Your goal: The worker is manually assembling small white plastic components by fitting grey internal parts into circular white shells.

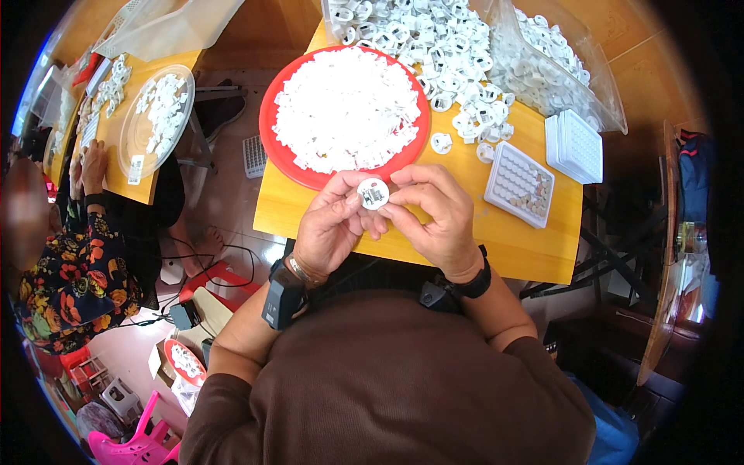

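Observation:
Above the near edge of the yellow table [457, 201], I hold a small round white plastic part [373, 194] between both hands. It has an opening with dark and metallic details on its upper face. My left hand [329, 229] is closed on its left side, with the thumb at the rim. From the other side, the thumb and fingers of my right hand [442, 221] pinch at its right edge. Just beyond my hands stands a red round tray [269, 128] heaped with small white plastic pieces [346, 108].
Many white round parts [434, 39] lie heaped at the back, beside a clear plastic bin [612, 101]. A white grid tray [508, 174] with small round pieces and stacked white trays [573, 147] stand at right. Another person's hand [94, 167] works at a table on the left.

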{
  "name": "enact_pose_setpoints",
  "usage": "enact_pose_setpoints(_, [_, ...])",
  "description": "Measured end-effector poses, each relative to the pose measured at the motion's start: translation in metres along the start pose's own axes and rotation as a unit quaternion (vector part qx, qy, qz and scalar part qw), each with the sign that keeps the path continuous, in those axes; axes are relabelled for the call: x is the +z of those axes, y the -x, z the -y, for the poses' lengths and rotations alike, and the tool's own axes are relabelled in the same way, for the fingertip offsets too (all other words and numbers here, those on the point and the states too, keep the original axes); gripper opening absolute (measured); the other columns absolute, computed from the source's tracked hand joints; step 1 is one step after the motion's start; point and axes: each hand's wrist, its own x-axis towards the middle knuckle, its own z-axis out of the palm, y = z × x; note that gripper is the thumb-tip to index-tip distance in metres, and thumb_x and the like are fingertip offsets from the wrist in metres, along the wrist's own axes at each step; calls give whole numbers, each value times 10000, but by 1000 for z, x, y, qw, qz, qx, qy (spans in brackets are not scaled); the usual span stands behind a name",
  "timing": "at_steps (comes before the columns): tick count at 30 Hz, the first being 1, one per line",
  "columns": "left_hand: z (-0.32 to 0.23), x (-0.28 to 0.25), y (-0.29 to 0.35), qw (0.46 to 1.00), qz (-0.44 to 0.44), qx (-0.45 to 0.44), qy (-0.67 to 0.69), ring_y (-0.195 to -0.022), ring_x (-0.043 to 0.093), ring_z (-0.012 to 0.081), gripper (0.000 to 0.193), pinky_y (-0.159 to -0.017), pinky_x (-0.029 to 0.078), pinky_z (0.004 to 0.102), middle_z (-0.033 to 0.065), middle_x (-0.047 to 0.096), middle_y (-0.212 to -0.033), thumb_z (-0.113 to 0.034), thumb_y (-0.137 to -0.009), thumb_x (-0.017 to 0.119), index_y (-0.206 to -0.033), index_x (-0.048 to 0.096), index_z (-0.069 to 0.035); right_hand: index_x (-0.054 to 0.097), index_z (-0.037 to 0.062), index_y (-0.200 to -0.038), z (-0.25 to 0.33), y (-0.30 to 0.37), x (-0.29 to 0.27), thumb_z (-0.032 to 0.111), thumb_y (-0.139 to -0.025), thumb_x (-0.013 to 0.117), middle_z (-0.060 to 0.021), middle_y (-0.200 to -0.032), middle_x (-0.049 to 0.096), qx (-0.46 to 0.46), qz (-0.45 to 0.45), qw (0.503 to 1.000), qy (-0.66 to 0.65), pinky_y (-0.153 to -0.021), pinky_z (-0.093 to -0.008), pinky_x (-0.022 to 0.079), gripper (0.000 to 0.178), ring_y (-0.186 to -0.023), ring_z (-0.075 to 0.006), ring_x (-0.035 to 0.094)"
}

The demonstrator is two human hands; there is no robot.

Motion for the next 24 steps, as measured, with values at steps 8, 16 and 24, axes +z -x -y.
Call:
enact_pose_setpoints(8, [-27,40,-7,996,24,70,-41,-847,635,230,319,-733,527,324,159,610,-1037,-181,-970,512,-1222,475,11,636,41,-835,29,-30,-14,-39,-722,737,-79,-927,633,-14,-29,999,-29,-651,-293,515,171,-781,-198,640])
enact_pose_setpoints(16, [-59,81,-30,990,59,115,-57,-839,633,221,325,-744,529,328,149,613,-1026,-173,-975,501,-1238,469,15,638,-2,-850,60,-67,-32,-51,-771,691,-91,-939,636,45,-58,990,-121,-633,-259,525,107,-794,-134,634])
enact_pose_setpoints(24, [-72,109,-38,981,73,150,-99,-823,648,238,327,-730,545,348,161,616,-1049,-168,-987,455,-1253,467,23,646,-7,-853,77,-84,-47,-41,-771,693,-95,-943,637,37,-95,984,-145,-631,-253,520,100,-766,-142,629])
